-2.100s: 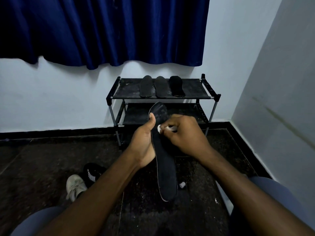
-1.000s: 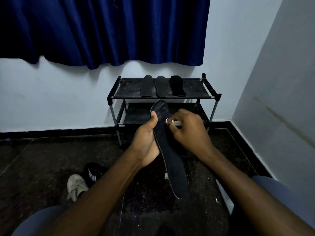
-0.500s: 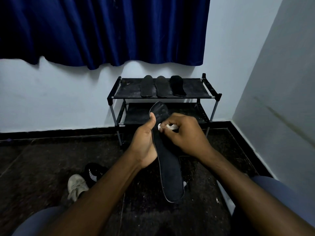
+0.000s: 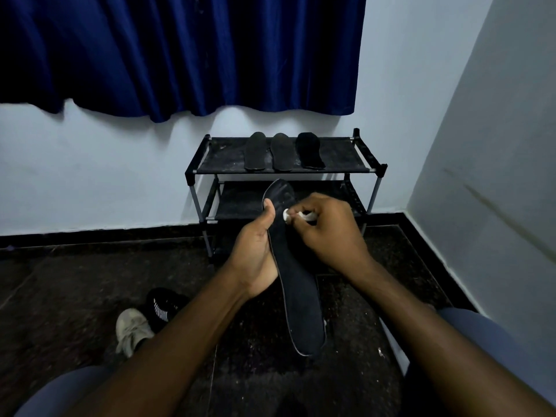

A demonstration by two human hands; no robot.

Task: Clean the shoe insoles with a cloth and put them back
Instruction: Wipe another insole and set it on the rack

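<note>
Rack (image 4: pixel 225 159) — three insoles (image 4: pixel 282 152) atop

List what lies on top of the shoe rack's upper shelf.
Three dark insoles lie side by side on the upper shelf, uncovered. The lower shelf is partly hidden behind the held insole, left hand and right hand.

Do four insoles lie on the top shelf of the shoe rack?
No, only three insoles lie side by side on the top shelf; the left hand holds a fourth insole.
</note>
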